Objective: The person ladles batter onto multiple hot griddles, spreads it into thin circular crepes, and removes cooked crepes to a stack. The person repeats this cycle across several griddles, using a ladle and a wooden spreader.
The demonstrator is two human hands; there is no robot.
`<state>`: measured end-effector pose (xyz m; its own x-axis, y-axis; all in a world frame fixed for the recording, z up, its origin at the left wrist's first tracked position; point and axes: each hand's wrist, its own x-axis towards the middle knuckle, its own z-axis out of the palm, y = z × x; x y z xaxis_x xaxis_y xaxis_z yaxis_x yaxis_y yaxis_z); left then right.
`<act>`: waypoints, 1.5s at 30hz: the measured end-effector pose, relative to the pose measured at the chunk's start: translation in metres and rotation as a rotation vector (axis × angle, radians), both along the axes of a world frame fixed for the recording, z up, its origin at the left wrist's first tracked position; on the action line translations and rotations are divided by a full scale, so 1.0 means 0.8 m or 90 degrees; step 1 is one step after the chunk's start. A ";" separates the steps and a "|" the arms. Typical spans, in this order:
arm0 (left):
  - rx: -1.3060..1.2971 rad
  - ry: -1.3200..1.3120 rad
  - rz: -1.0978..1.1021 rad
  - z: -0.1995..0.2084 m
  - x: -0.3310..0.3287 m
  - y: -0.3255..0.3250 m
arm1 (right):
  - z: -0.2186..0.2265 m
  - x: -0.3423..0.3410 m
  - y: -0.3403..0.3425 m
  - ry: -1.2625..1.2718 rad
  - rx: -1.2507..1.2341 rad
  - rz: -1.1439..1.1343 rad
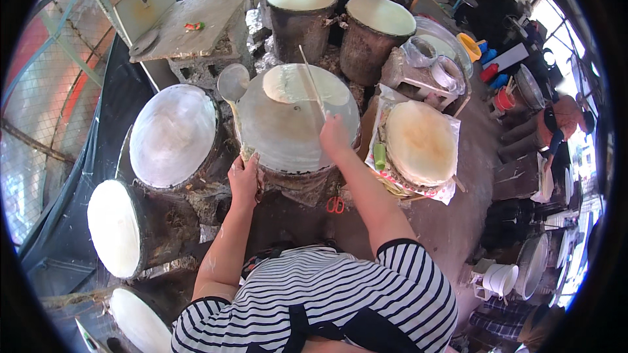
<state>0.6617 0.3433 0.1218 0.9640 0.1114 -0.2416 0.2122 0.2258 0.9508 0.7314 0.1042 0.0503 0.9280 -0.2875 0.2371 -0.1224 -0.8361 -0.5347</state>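
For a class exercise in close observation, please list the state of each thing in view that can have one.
Left hand: closed around ladle handle
Ladle: held, bowl at griddle's left edge
Right hand: closed around thin stick
Thin stick: held, slanting over pale sheet
Griddle: partly covered
Pale sheet: spread flat
Flatbread: lying flat, browned mid-surface
Red-handled scissors: cannot tell whether open

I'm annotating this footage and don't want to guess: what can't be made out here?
All in the head view:
Lower end of the thin stick: hidden inside the right hand.
Whether the left hand grips the handle of the ladle: the back of the hand hides it.
Near edge of the bottom-left drum top: cut off by the picture's lower edge.
What the co-worker at far right is handling: too small and blurred.
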 end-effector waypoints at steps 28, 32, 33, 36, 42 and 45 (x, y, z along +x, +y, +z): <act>0.006 0.019 0.193 0.015 -0.053 -0.030 | -0.011 -0.001 -0.098 0.076 0.024 0.493; -0.002 0.024 0.194 0.016 -0.063 -0.037 | 0.005 0.028 -0.106 0.075 0.005 0.394; -0.005 0.026 0.200 0.016 -0.063 -0.038 | 0.002 0.045 -0.099 0.057 0.000 0.359; 0.002 0.039 0.214 0.022 -0.064 -0.038 | 0.011 0.067 -0.084 0.094 -0.060 0.378; -0.021 0.035 0.241 0.025 -0.057 -0.023 | -0.019 0.050 -0.132 0.103 0.032 0.624; -0.013 0.041 0.245 0.028 -0.059 -0.016 | 0.016 0.032 -0.148 0.212 0.096 0.534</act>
